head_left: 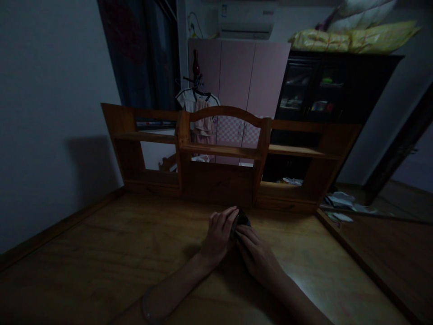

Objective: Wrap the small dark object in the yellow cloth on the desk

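Note:
A small dark object (242,219) with a glossy, rounded top is between my two hands, just above or on the wooden surface (152,253). Its kind cannot be made out in the dim light, and my fingers cover much of it. My left hand (219,232) is closed round its left side, fingers bent over the top edge. From the right, my right hand (257,256) presses its fingers against the near side of the same object. A thin bracelet (146,307) circles my left forearm.
A wooden shelf unit (221,153) with several compartments stands along the surface's far edge. On the left is a wall (57,113); a raised wooden rim (358,257) edges the right side. Behind stand a pink wardrobe (237,76), a dark cabinet (352,85) and hanging clothes (203,113).

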Tool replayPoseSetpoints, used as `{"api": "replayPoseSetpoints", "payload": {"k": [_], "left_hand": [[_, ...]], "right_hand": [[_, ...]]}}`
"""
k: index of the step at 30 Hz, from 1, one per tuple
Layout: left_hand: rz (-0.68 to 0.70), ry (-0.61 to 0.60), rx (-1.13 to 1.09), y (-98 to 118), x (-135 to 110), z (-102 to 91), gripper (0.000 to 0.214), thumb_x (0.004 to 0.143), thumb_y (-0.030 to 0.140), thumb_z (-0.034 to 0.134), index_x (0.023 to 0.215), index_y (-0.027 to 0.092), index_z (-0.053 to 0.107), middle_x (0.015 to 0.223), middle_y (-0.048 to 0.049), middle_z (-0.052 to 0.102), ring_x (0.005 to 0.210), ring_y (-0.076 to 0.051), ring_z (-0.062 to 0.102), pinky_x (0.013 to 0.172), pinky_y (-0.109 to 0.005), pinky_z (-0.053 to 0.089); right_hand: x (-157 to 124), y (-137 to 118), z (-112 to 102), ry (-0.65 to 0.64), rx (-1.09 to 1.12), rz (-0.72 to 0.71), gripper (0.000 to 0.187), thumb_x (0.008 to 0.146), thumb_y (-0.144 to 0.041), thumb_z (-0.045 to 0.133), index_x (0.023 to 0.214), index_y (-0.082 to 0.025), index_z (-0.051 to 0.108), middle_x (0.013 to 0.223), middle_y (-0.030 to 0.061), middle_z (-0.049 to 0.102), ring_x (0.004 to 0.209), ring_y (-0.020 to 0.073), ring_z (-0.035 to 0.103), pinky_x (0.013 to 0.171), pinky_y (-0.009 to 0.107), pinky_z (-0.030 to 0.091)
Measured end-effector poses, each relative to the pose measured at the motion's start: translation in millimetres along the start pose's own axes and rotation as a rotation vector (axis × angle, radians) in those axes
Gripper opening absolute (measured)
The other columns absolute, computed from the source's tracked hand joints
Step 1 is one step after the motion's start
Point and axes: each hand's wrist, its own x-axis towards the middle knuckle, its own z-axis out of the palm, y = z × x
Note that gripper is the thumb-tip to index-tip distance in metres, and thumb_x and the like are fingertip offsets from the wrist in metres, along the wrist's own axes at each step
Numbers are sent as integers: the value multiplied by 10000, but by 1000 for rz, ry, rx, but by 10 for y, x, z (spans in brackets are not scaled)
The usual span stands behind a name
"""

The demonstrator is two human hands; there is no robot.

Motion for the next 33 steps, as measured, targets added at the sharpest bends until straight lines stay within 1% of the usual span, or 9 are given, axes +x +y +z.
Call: {"api": "replayPoseSetpoints", "payload": {"k": [4, 10, 16, 25, 30, 33], "left_hand": [[7, 4, 21, -10, 5, -4, 553, 907, 97, 408, 1443, 174, 300, 1402, -141, 455, 1265, -233, 442, 1066, -423, 274], [24, 9, 40, -7, 13, -14, 558, 910, 107, 430, 1448, 163, 294, 1404, -149, 452, 1247, -230, 452, 1049, -401, 288], [52, 11, 53, -1, 2, -12, 538, 929, 129, 414, 1452, 160, 292, 1425, -156, 429, 1245, -236, 445, 1044, -402, 285], [75, -12, 80, 9, 0, -25, 533, 937, 144, 403, 1457, 162, 286, 1448, -142, 410, 1255, -235, 427, 1047, -397, 278], [72, -30, 60, 5, -6, -33, 542, 944, 154, 405, 1466, 174, 265, 1461, -133, 395, 1270, -231, 411, 1053, -394, 267], [70, -38, 57, 5, -4, -31, 542, 939, 139, 399, 1464, 176, 268, 1458, -129, 402, 1263, -228, 421, 1048, -392, 273]], "right_hand": [[-4, 12, 1, -18, 11, 0, 463, 940, -96, 413, 1380, -234, 455, 1293, 101, 578, 1246, 238, 492, 1029, 470, 470], [-16, 52, 34, -13, 15, 0, 451, 929, -89, 425, 1356, -223, 480, 1282, 100, 591, 1243, 234, 497, 1028, 456, 472], [-35, 79, 68, -18, 38, 20, 384, 944, -125, 423, 1311, -202, 508, 1282, 109, 587, 1231, 231, 505, 1038, 454, 460], [-17, 55, 47, -29, 76, 31, 394, 936, -101, 420, 1298, -221, 521, 1283, 100, 586, 1246, 222, 489, 1050, 441, 444], [-1, 23, 15, -47, 42, 23, 440, 908, -92, 450, 1327, -214, 510, 1281, 111, 585, 1251, 235, 485, 1044, 444, 449], [5, 25, -28, -83, -24, -1, 462, 891, -95, 462, 1339, -203, 502, 1305, 116, 571, 1264, 249, 477, 1037, 450, 459]]}}
